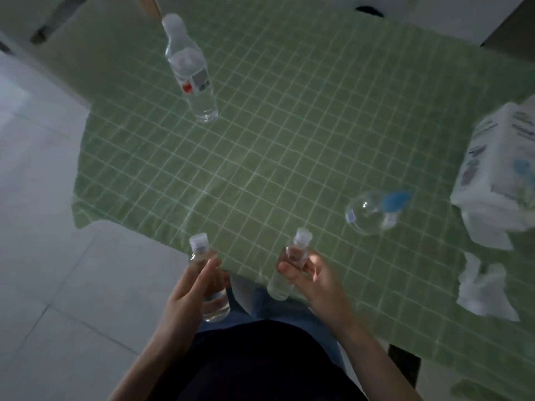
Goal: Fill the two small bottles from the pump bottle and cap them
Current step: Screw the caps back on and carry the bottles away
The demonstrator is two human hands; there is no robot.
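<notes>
Tablecloth (289, 157) edge: bottle (216, 303) in each hand (185, 296)

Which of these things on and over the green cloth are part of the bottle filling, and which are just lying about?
For the job:
left small bottle, held in the left hand
right small bottle, held in the right hand
pump bottle

Lying about:
big water bottle
tissue pack
crumpled tissue
</notes>
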